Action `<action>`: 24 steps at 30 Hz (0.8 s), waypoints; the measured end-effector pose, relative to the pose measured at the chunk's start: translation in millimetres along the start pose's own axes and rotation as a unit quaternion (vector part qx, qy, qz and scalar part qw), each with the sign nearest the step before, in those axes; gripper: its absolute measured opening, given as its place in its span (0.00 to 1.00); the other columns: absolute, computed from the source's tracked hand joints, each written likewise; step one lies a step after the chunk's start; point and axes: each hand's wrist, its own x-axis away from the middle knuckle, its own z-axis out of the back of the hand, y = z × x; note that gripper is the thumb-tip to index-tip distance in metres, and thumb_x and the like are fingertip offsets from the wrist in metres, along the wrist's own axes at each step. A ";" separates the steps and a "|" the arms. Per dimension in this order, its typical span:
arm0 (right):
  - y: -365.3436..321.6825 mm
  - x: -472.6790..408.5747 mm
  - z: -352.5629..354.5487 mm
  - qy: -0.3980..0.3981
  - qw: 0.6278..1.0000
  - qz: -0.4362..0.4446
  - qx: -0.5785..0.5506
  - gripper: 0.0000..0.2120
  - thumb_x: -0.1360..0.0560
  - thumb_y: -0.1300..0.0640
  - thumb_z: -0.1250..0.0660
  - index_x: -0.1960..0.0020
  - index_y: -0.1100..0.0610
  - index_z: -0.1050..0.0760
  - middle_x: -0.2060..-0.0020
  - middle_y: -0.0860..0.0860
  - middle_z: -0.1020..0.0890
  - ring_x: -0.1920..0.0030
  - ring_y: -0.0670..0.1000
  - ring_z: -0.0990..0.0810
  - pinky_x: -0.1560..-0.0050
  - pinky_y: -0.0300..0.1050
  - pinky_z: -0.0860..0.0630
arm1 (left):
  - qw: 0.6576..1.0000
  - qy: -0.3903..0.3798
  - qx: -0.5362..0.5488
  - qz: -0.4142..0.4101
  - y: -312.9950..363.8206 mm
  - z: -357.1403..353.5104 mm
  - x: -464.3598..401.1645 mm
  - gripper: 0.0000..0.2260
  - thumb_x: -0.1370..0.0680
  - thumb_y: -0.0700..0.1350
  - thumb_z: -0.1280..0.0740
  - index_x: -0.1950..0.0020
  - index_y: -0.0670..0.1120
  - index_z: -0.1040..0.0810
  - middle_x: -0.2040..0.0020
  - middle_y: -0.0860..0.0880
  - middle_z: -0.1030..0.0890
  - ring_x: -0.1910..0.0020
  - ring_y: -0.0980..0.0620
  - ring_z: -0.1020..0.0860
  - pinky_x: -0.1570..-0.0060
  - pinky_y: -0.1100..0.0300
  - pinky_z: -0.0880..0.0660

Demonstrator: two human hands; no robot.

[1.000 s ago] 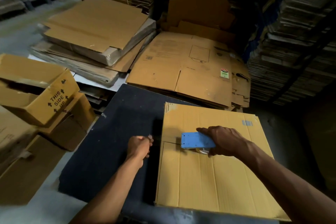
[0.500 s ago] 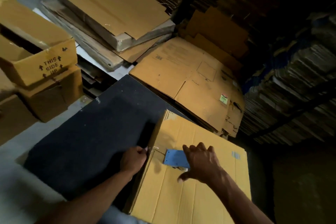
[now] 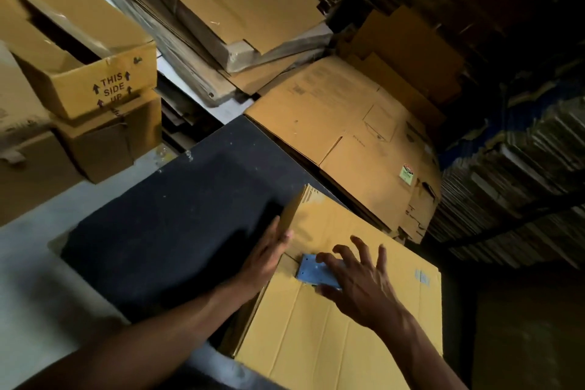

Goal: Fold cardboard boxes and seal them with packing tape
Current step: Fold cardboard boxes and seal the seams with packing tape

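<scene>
Pressing down on the box [image 3: 332, 326], the right hand [image 3: 357, 288] is spread wide, fingers splayed, its palm over the blue tape gun [image 3: 311, 271] that lies on the box's top seam; whether it grips the gun or only covers it I cannot tell. Just left of it, the left hand [image 3: 267, 258] lies open and flat against the box's near-left edge, holding nothing, seemingly smoothing the tape end down the side. The box is folded shut and sits on the dark counter [image 3: 164, 231], to the right of its bare part. By my reading the seam is being started at this edge, so most of the taping run is left, and no tape strip shows clearly along the top. Beyond the hands, flat cartons [image 3: 335, 123] lean in a heap; farther left stand made-up boxes, one marked THIS SIDE UP [image 3: 95, 85]. Stacks of flattened cardboard [image 3: 522, 152] fill the dim room behind and to the right.
</scene>
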 end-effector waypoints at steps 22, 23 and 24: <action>75.7 51.4 7.7 -0.095 0.993 0.009 -0.066 0.34 0.18 0.40 0.36 0.21 0.28 0.53 0.43 0.48 0.27 0.49 0.47 0.24 0.53 0.44 0.22 | 0.746 -0.172 -0.610 -0.202 -9.2 -9.0 6.8 0.47 0.23 0.75 0.51 0.15 0.46 0.58 0.16 0.49 0.66 0.18 0.47 0.67 0.24 0.30 0.49; 82.0 58.4 6.1 -0.095 0.993 0.007 -0.070 0.33 0.18 0.40 0.37 0.21 0.28 0.53 0.43 0.48 0.27 0.50 0.46 0.25 0.53 0.43 0.22 | 0.745 -0.174 -0.612 -0.198 -8.8 -9.5 6.5 0.47 0.23 0.75 0.51 0.15 0.46 0.60 0.17 0.50 0.67 0.18 0.47 0.68 0.23 0.31 0.51; 88.2 65.2 3.2 -0.093 0.993 0.002 -0.072 0.32 0.18 0.39 0.37 0.21 0.27 0.53 0.43 0.47 0.27 0.50 0.46 0.26 0.52 0.43 0.22 | 0.745 -0.179 -0.613 -0.194 -8.0 -9.8 6.5 0.47 0.23 0.75 0.51 0.16 0.47 0.62 0.17 0.51 0.69 0.19 0.48 0.69 0.22 0.31 0.53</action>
